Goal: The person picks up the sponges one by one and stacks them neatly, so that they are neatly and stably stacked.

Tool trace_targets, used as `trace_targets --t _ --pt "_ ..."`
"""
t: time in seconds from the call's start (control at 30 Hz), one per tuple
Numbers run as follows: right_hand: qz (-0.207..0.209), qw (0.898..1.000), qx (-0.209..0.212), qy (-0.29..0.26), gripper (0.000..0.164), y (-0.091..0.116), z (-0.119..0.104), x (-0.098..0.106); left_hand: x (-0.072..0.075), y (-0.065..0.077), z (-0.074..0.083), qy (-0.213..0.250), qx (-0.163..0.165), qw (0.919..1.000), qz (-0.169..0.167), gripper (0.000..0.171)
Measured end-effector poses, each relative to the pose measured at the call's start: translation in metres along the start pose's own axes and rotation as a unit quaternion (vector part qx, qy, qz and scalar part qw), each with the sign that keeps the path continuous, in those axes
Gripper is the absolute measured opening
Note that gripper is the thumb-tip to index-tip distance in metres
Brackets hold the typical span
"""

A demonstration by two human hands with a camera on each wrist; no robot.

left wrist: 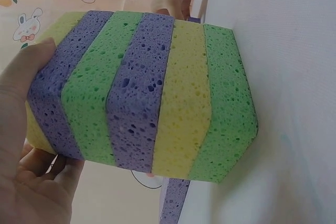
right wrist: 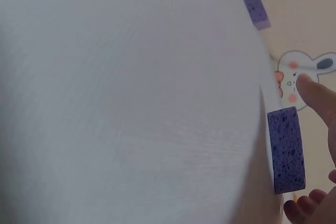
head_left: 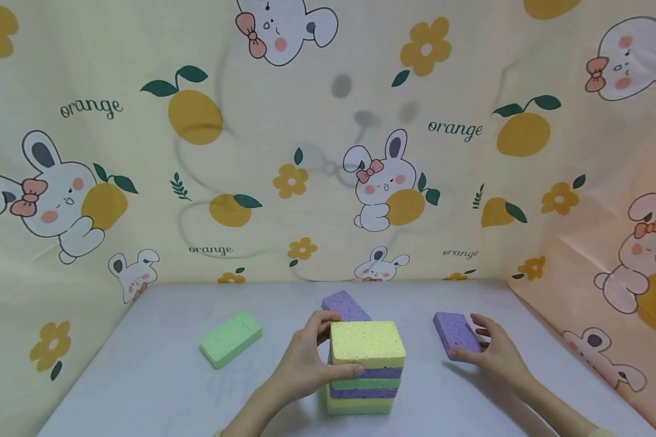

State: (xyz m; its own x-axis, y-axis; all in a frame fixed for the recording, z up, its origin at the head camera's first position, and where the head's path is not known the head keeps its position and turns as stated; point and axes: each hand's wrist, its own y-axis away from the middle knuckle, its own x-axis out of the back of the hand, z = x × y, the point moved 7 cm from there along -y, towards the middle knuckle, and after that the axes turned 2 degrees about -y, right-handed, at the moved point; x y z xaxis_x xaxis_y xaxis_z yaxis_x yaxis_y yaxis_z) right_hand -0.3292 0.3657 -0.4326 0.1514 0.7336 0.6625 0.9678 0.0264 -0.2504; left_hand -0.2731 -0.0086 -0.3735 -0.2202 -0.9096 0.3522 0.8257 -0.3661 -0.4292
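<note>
A stack of sponges (head_left: 365, 388) in yellow, purple and green stands upright on the table, with a yellow sponge (head_left: 367, 341) on top. My left hand (head_left: 311, 358) holds the upper part of this stack, thumb along the near side and fingers behind. In the left wrist view the layers of the stack (left wrist: 139, 93) lie flush, a green one lowest. To the right, my right hand (head_left: 497, 352) is spread around a purple sponge (head_left: 455, 332) on the table. The right wrist view shows a gap between thumb and that purple sponge (right wrist: 286, 150).
Behind the stack lies another purple sponge (head_left: 345, 305), partly hidden by it. A green sponge (head_left: 231, 340) rests on the left side of the white table (head_left: 158, 376). A patterned cloth (head_left: 317, 121) with rabbits and oranges hangs around the back and sides.
</note>
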Motion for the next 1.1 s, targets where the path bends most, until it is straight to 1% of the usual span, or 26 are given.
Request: trace_targets --t 0.43,0.77,0.97,1.03,1.1 --pt "-0.009 1.0 -0.02 0.003 0.102 -0.001 0.01 -0.008 0.002 0.001 0.0 0.004 -0.004 1.0 -0.001 0.079" --pt "0.001 0.999 -0.044 0.03 0.106 -0.001 0.01 -0.01 0.001 0.001 0.0 0.005 -0.007 1.0 -0.002 0.08" --pt "-0.007 0.997 -0.074 0.008 0.108 0.001 0.012 -0.008 0.001 0.001 0.0 0.006 -0.009 0.9999 -0.002 0.08" --pt "-0.004 0.997 -0.077 0.002 0.106 0.002 0.013 -0.006 0.0 0.001 0.0 0.006 -0.009 0.9999 -0.002 0.08" --pt "0.003 0.998 -0.066 -0.003 0.1 0.002 0.012 -0.004 0.0 0.001 0.0 0.007 -0.009 0.9999 -0.002 0.079"
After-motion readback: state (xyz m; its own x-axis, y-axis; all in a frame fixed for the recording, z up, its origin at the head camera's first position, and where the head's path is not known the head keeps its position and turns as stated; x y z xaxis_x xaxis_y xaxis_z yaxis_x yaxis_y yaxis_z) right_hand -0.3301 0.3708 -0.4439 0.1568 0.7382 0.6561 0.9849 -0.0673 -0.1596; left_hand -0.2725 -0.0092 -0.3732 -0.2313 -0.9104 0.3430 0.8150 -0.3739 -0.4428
